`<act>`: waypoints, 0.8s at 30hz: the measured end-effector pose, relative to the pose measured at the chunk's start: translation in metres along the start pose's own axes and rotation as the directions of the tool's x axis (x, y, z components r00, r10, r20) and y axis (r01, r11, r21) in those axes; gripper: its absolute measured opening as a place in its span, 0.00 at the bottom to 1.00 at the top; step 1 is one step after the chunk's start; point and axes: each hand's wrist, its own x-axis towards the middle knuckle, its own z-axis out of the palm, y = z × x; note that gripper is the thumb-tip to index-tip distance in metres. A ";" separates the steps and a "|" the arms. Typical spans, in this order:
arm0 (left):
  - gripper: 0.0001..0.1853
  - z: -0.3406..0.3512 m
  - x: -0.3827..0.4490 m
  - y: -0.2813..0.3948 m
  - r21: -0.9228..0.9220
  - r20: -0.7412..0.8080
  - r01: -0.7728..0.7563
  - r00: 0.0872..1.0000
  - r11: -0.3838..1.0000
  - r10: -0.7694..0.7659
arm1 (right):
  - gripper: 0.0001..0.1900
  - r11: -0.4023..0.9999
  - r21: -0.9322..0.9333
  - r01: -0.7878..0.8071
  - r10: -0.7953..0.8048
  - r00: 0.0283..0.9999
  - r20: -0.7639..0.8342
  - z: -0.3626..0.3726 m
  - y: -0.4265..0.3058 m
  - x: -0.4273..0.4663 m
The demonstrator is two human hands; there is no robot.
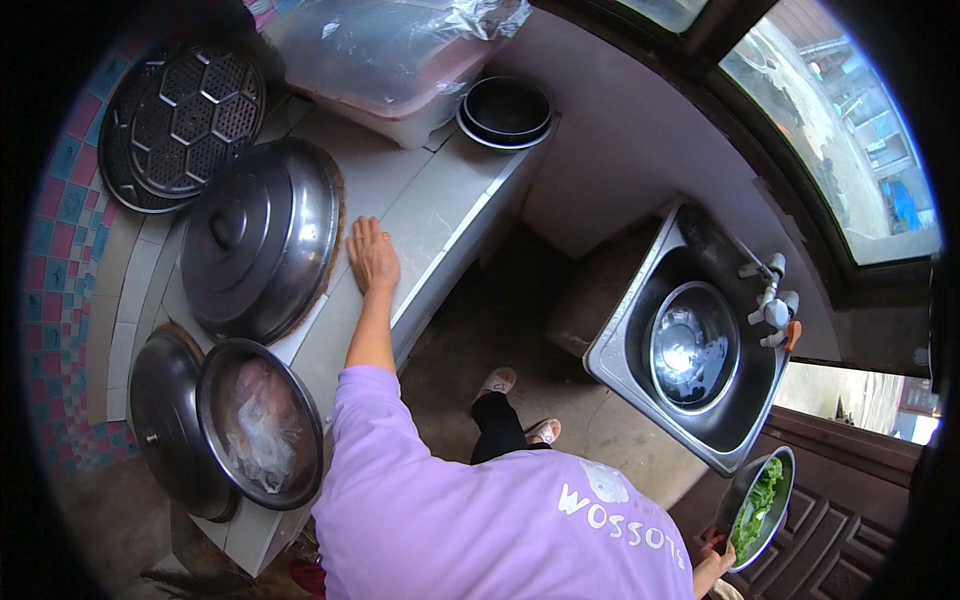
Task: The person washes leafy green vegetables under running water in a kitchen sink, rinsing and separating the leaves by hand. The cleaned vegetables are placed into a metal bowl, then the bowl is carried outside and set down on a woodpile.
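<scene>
Flat on the tiled counter [420, 199], my left hand [373, 259] holds nothing. Just left of it, a large domed metal wok lid [255, 240] with a loop handle covers a round opening in the counter. At the lower right, my right hand [718, 553] grips the rim of a metal bowl [784, 480]. Green leafy vegetables [759, 510] lie in that bowl, which is tilted towards the camera. The bowl is beyond the near corner of a stainless steel sink [622, 356]. A metal basin [694, 345], wet and shiny inside, sits in the sink.
Perforated steamer racks [196, 120] lean against the tiled wall. A plastic-covered bin [390, 67] and stacked dark bowls [507, 112] stand at the counter's far end. Nearer are another lid [169, 420] and a bowl [214, 427] holding a plastic bag [262, 442]. Taps [771, 300] overhang the sink.
</scene>
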 end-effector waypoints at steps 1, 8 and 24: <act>0.25 0.002 0.002 -0.001 0.000 0.015 -0.071 0.997 0.997 0.071 | 0.14 1.000 0.013 0.010 -0.011 1.000 0.017 0.002 0.004 -0.001; 0.21 0.021 -0.059 0.141 -0.622 -0.169 -0.542 0.798 0.565 0.579 | 0.19 0.987 0.158 -0.009 -0.006 0.996 0.092 0.028 0.018 0.013; 0.12 0.006 -0.057 0.198 -0.735 0.026 -0.449 0.730 0.508 0.683 | 0.22 0.991 0.124 0.056 -0.079 0.979 0.187 -0.035 0.005 0.030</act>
